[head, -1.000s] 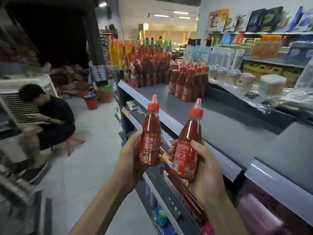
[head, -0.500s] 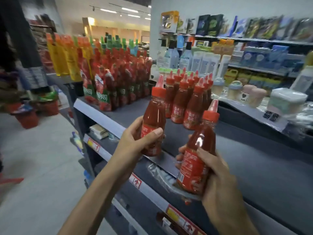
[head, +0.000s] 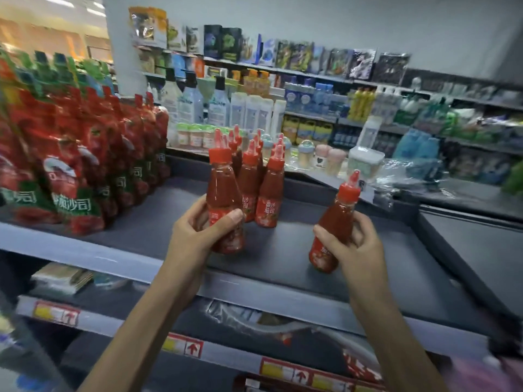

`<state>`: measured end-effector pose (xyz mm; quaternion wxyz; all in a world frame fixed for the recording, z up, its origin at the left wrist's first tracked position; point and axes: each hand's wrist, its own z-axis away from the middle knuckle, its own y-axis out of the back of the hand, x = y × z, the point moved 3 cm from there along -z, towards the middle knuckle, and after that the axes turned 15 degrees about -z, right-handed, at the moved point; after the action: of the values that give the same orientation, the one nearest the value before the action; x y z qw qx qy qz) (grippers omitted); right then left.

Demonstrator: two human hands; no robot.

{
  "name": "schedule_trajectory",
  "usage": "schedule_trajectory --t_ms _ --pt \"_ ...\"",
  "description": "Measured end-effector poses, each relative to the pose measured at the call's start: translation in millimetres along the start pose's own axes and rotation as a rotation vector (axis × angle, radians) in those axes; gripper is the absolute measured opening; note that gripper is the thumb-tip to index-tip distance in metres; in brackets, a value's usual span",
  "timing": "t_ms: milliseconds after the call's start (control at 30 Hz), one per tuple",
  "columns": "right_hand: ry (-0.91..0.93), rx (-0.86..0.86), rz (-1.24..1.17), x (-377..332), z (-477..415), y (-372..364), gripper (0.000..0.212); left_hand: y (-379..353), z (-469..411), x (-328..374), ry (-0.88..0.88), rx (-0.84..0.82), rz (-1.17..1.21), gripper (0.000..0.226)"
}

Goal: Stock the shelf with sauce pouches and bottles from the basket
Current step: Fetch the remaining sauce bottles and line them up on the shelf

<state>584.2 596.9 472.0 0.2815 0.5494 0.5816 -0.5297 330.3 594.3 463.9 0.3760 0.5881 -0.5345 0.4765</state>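
Left bottle [head: 222, 190] is grasped in my left hand [head: 195, 236]; right bottle [head: 339, 216] is grasped in my right hand [head: 356, 250]. Shelved bottles [head: 270, 193] stand just beyond my left hand.

Glossy clear plastic bottles [head: 266, 193]; shiny foil pouches [head: 70, 176]; matt shelf [head: 382, 267].

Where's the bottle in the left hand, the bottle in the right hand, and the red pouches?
left-hand bottle [head: 222, 190]: head view, upper body under the cap.
right-hand bottle [head: 340, 215]: head view, shoulder below the cap.
red pouches [head: 68, 176]: head view, front of a near pouch.
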Motion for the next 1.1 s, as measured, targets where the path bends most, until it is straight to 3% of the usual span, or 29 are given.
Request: schedule_trajectory --t_ms 400,567,733,833,900,1000,1100 --pt "0.054 -0.012 0.321 13 -1 16 0.06 -7 47 17 0.028 -0.017 -0.034 0.052" --pt "0.03 0.086 0.43 3 30 26 0.087 2 59 27 0.016 -0.044 -0.059 0.052" --pt "0.166 0.193 0.428 -21 82 18 0.059 15 53 31 0.021 -0.111 -0.083 0.059" --pt "0.142 0.047 0.34 -26 97 -20 0.035 27 43 35 0.028 -0.192 -0.078 0.057" --pt "0.067 -0.129 0.295 -23 99 -54 0.031 34 34 37 0.034 -0.234 -0.068 0.053" --pt "-0.062 -0.317 0.296 -10 93 -98 0.041 41 22 38 0.043 -0.272 -0.049 0.05" --pt "-0.065 -0.347 0.389 7 80 -125 0.053 47 4 35 0.039 -0.231 -0.092 0.051"
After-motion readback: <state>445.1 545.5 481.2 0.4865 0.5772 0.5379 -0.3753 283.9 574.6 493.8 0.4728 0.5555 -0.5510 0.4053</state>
